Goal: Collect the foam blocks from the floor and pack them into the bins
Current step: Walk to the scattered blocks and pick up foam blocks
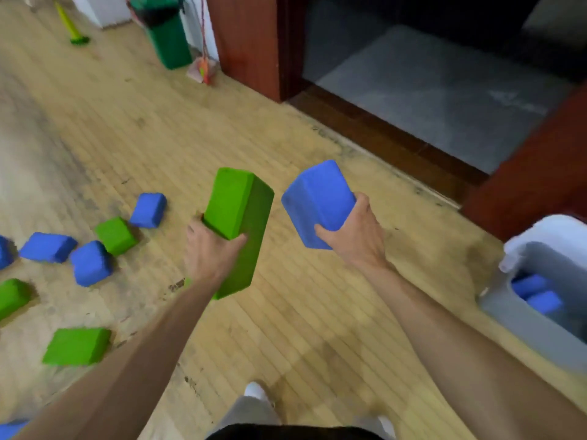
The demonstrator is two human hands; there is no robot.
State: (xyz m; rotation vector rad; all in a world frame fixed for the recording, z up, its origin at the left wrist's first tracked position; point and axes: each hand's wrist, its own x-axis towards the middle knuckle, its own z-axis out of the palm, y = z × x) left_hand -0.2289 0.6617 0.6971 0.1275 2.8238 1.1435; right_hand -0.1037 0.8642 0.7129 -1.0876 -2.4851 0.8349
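My left hand [211, 252] grips a long green foam block [243, 223], held upright above the wooden floor. My right hand [352, 231] grips a blue foam block [317, 201] beside it. Several blue and green foam blocks lie scattered on the floor at the left, among them a blue block [90, 263] and a green block [76, 346]. A grey bin [521, 322] with a white rim stands at the right edge, with blue blocks [536, 295] inside it.
A green bin [166, 33] stands at the back near a red-brown door frame [247, 46]. A dark doorway with a grey mat [438, 90] opens behind my hands. A yellow-green toy [71, 27] lies at the far left. My feet [255, 392] show at the bottom.
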